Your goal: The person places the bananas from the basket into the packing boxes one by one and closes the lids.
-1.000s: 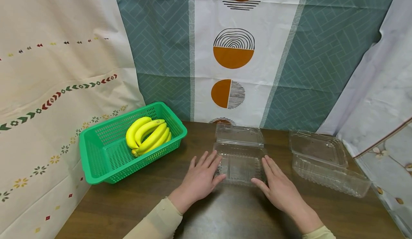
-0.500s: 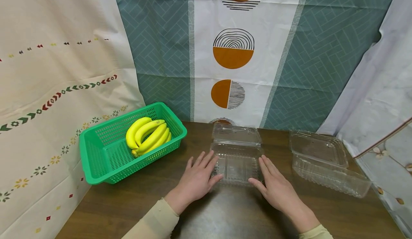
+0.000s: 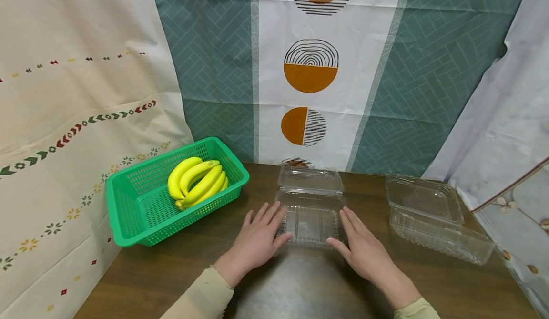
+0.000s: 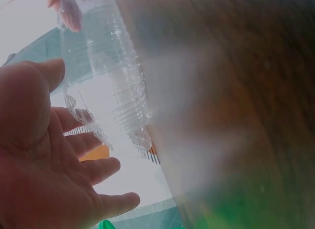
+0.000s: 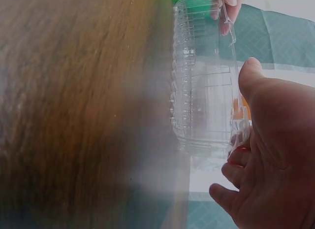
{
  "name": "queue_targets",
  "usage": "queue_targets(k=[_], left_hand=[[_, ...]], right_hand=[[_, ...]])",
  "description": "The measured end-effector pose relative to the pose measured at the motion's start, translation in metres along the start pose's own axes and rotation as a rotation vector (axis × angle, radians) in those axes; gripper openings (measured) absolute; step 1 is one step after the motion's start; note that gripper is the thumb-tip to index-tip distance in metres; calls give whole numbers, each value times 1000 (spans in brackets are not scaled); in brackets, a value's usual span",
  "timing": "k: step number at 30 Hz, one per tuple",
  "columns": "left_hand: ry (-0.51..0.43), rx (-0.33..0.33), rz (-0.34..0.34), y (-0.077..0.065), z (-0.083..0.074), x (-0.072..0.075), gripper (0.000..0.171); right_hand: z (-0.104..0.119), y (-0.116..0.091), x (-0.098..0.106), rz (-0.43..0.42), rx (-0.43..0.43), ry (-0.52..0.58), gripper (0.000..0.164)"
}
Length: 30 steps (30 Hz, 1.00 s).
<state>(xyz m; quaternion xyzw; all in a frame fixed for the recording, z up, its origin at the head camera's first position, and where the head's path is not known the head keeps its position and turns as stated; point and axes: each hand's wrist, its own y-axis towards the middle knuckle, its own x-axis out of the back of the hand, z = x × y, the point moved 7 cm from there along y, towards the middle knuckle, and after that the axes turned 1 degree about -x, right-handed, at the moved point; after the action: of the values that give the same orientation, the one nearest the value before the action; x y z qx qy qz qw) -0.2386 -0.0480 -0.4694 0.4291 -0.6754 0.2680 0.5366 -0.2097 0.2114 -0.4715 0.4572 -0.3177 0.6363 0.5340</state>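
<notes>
A clear plastic clamshell container [image 3: 310, 221] stands on the table with its lid [image 3: 310, 180] flipped back, away from me. My left hand [image 3: 259, 239] lies along its left side, fingers spread and mostly straight. On the opposite side, my right hand [image 3: 363, 246] has its fingers extended against the wall. Both thumbs point inward at the near corners. In the left wrist view, the fingers of the left hand [image 4: 64, 150] reach beside the container rim. The right wrist view has the right hand [image 5: 275, 135] at the container's side, some fingertips partly hidden behind the clear plastic.
At the left stands a green perforated basket [image 3: 112, 209] with a bunch of bananas [image 3: 201, 183] in its right part. A second clear clamshell container [image 3: 439, 233] sits at the right, lid folded back. Patterned cloths [image 3: 218, 71] hang behind and beside the wooden table [image 3: 300, 285].
The middle container has slid a little to the left, with both hands moving along at its sides. The basket, bananas and right-hand container have stayed put.
</notes>
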Motion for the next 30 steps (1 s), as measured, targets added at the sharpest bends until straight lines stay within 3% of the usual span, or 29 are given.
queue_targets(k=[18,30], left_hand=[[2,15,16,-4,16,4,74],[5,11,15,-8,23,9,73]], right_hand=[[12,6,-3,-10,33,16,96],[9,10,-8,23,1,60,98]])
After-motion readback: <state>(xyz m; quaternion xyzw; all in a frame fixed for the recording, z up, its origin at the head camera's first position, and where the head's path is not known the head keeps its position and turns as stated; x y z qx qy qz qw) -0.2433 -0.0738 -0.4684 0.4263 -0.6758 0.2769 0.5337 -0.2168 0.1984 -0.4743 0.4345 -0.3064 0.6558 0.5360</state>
